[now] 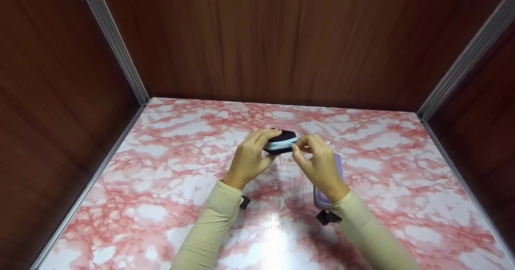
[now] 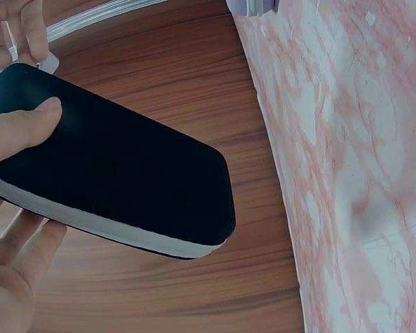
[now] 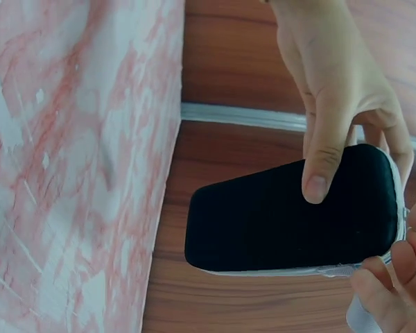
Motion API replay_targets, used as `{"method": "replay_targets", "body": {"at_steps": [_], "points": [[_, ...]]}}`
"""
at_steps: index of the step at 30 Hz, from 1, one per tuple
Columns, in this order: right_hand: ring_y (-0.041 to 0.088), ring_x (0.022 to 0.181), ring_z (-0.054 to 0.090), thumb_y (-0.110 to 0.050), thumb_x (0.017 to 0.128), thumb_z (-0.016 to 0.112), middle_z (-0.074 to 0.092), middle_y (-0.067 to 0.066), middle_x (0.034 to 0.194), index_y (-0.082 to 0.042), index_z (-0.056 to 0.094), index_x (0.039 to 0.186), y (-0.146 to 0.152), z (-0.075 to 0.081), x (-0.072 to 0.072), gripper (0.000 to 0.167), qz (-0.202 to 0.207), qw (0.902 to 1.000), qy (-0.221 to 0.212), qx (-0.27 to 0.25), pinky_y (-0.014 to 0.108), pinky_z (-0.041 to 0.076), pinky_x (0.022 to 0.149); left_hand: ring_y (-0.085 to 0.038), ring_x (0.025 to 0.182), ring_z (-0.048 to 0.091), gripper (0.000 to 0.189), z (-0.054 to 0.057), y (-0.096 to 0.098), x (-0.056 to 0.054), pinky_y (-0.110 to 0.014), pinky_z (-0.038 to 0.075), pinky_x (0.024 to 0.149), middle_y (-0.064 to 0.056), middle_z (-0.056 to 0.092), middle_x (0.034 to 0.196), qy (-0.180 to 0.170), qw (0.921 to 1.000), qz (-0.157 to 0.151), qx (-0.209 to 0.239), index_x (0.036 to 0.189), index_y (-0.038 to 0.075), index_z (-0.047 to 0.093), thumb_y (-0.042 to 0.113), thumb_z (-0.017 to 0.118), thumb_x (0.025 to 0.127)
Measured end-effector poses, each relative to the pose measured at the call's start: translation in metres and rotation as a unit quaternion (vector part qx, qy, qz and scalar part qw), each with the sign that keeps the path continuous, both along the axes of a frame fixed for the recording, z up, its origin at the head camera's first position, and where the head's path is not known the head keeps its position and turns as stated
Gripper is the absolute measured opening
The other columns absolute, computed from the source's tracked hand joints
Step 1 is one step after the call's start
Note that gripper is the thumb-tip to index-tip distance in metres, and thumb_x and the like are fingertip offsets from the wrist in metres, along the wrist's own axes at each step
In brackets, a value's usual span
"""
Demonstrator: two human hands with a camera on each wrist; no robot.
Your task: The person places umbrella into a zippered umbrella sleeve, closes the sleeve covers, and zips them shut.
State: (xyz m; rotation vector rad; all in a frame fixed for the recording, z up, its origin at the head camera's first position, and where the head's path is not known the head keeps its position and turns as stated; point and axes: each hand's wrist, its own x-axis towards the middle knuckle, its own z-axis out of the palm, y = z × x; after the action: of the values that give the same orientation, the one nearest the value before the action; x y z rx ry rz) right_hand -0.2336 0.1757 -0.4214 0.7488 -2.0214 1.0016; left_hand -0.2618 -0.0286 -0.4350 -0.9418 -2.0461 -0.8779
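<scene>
A black zip case with a pale zipper band around its side is held up over the table. My left hand grips it from the left, thumb on one black face and fingers on the other, as the left wrist view of the case shows. At the right end, my right hand pinches the zipper pull between thumb and forefinger. In the right wrist view, these right fingertips sit right at the edge of the case. A pale tab hangs below them.
Beneath my right wrist, a purple case lies on the red-and-white marbled table, partly hidden by the hand and sleeve. Dark wood panels stand at the back and sides, joined by metal corner strips.
</scene>
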Motion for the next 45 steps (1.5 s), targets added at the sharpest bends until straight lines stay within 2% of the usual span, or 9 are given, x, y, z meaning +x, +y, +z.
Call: {"method": "replay_targets", "body": {"at_steps": [8,15,22,25,38,45], "points": [[0.017,0.084,0.066,0.004,0.086,0.068,0.062,0.004,0.087,-0.002,0.062,0.087,0.002,0.001,0.000,0.009,0.020,0.9994,-0.018,-0.024,0.023,0.056,0.078,-0.016,0.120,0.057,0.053,0.002,-0.001,0.000,-0.029,0.044,0.103,-0.003,0.064,0.126,-0.004,1.0000,-0.005,0.001,0.129,0.012,0.062,0.007,0.084,0.080],[0.018,0.075,0.061,0.014,0.079,0.070,0.061,0.008,0.081,-0.001,0.061,0.082,0.001,0.004,0.003,0.018,0.025,0.9985,-0.016,-0.047,0.028,0.058,0.071,-0.016,0.119,0.058,0.053,0.002,0.001,0.001,-0.029,0.044,0.103,-0.004,0.064,0.124,-0.005,0.9998,-0.011,0.014,0.126,0.010,0.063,0.003,0.084,0.078],[0.017,0.075,0.058,0.020,0.078,0.066,0.058,0.014,0.078,0.006,0.058,0.079,-0.008,0.026,0.022,0.016,0.031,0.9969,-0.029,-0.066,0.022,0.057,0.073,-0.017,0.120,0.057,0.053,0.001,0.000,0.001,-0.028,0.043,0.104,-0.005,0.064,0.123,-0.010,0.9998,-0.014,0.014,0.125,0.009,0.063,0.000,0.083,0.077],[0.015,0.075,0.058,0.020,0.078,0.065,0.057,0.013,0.079,0.005,0.058,0.079,-0.010,0.030,0.025,0.017,0.035,0.9959,-0.034,-0.076,0.021,0.056,0.073,-0.018,0.120,0.057,0.053,0.002,0.000,0.001,-0.027,0.043,0.104,-0.006,0.063,0.122,-0.011,0.9996,-0.017,0.019,0.123,0.008,0.063,-0.003,0.082,0.075],[0.016,0.075,0.059,0.022,0.078,0.064,0.057,0.014,0.079,0.007,0.057,0.079,-0.011,0.023,0.022,0.017,0.054,0.9942,-0.040,-0.085,0.024,0.058,0.073,-0.022,0.119,0.059,0.049,0.003,-0.001,0.001,-0.027,0.043,0.105,-0.007,0.064,0.118,-0.008,0.9994,-0.017,0.029,0.114,0.005,0.063,-0.006,0.081,0.071],[0.013,0.078,0.058,0.023,0.078,0.063,0.056,0.014,0.077,0.007,0.055,0.077,-0.010,0.024,0.021,0.018,0.057,0.9917,-0.055,-0.101,0.025,0.058,0.073,-0.027,0.120,0.058,0.048,0.003,-0.001,-0.001,-0.028,0.042,0.106,-0.007,0.064,0.118,-0.007,0.9987,-0.033,0.038,0.114,0.005,0.064,-0.009,0.078,0.071]]}}
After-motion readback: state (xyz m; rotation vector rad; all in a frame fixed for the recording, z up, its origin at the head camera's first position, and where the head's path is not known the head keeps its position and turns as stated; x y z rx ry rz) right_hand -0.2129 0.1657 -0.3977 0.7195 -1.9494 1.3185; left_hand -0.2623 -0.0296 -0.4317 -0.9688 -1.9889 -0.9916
